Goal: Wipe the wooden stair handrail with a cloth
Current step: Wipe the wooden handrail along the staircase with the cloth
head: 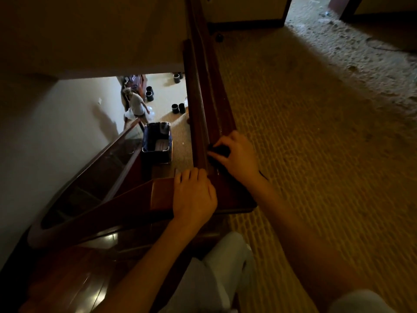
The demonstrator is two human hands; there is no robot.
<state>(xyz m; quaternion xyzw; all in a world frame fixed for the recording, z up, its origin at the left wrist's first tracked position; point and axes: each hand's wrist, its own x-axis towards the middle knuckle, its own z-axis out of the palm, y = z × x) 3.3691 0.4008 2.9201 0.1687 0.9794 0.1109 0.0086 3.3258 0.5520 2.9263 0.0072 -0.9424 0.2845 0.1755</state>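
Right hand [239, 154] presses dark cloth [218, 150] on handrail [199, 98]; left hand [194, 195] grips rail.

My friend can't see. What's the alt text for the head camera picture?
Seen from above, a person's right hand holds a dark cloth against a wooden handrail, while the left hand grips the rail's corner. Far below, another person stands on a lit floor.

Single head cam, looks steeply down, close over handrail [204, 123], stairwell at left, carpet [304, 143] right
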